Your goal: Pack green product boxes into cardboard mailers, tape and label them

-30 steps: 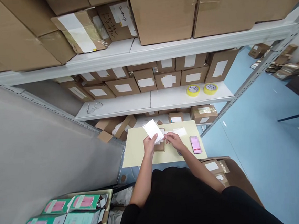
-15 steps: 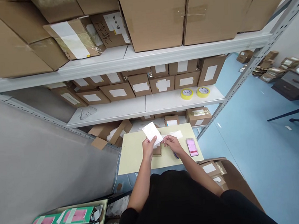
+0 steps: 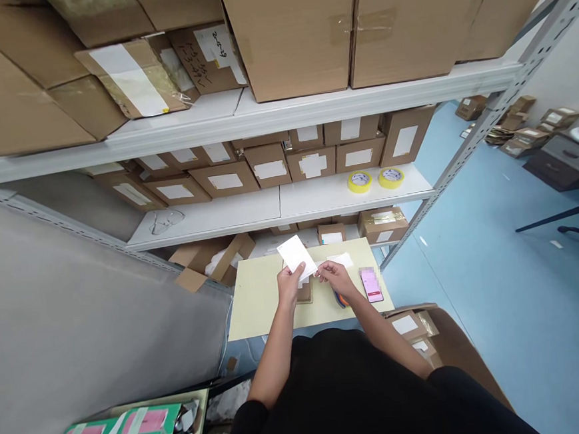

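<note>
My left hand point(image 3: 291, 283) grips a white sheet or label point(image 3: 295, 251) between thumb and fingers, held above the table. At its lower right corner my right hand point(image 3: 335, 275) pinches the edge with closed fingertips. Beneath my left hand lies a small cardboard box point(image 3: 304, 295), partly covered. Another white paper point(image 3: 342, 260) rests on the table just beyond my right hand. A round blue and orange object point(image 3: 341, 299) shows partly under my right wrist; its kind is hidden.
The pale yellow table point(image 3: 256, 306) carries a phone point(image 3: 371, 284) at its right. Behind stands a shelf point(image 3: 219, 219) with labelled boxes, two yellow tape rolls point(image 3: 359, 182) and glasses point(image 3: 166, 221). An open carton point(image 3: 207, 260) is at the left; a large box point(image 3: 450, 345) sits at right.
Both hands keep nearly the same hold on the white sheet. The view has shifted slightly, and more of the blue and orange object shows by my right wrist.
</note>
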`<act>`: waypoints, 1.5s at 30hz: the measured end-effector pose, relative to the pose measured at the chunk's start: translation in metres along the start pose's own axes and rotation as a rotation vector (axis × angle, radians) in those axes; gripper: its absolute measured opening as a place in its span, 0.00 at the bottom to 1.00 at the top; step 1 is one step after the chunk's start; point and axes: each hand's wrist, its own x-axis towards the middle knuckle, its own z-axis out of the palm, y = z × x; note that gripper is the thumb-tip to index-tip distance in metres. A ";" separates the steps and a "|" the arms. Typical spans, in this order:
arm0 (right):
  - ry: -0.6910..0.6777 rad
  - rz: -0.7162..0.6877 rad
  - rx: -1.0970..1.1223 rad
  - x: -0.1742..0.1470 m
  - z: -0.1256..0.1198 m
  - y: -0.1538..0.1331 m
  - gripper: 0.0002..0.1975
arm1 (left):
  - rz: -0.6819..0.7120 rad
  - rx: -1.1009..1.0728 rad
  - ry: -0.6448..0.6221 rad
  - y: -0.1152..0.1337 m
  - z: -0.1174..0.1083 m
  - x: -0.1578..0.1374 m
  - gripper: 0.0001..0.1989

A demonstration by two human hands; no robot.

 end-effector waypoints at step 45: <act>0.024 -0.010 0.007 0.058 0.085 0.012 0.20 | 0.074 0.311 -0.413 0.019 -0.093 0.067 0.26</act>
